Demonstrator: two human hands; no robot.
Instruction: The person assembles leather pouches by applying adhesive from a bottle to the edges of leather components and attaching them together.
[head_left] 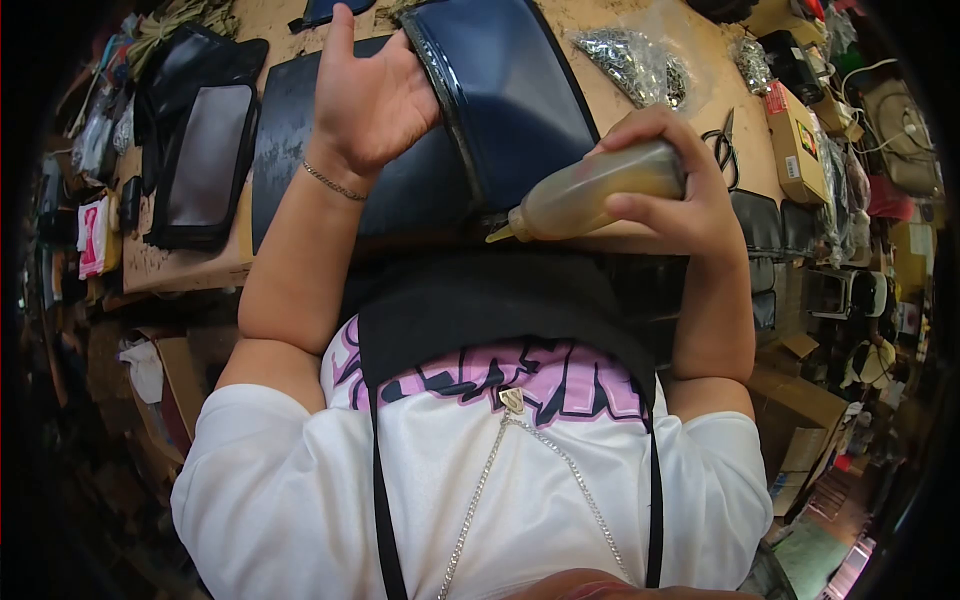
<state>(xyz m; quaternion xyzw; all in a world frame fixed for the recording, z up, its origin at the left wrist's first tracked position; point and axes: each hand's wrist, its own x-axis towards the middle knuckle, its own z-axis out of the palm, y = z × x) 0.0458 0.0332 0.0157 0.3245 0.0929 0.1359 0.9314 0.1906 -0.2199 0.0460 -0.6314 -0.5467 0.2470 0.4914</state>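
My right hand (700, 190) is wrapped round a translucent squeeze bottle (600, 195) with yellowish-brown contents. The bottle is tilted, its yellow nozzle (500, 234) pointing down and left near the bottom corner of a glossy dark blue panel (510, 90) with black edging. My left hand (375, 100) is palm up at the panel's left edge. Its thumb stretches upward, away from the panel, and its fingertips are hidden behind the edge. Beneath my left wrist lies a black sheet (400, 205) on a dark worn mat (285, 140).
Left on the wooden table (160, 270) lie stacked black-edged pouches (205, 165). At the back right sits a clear plastic bag of small metal parts (635, 65). Black-handled scissors (724, 145) and a cardboard box (797, 150) are at the right, with black pieces (757, 222) lower down.
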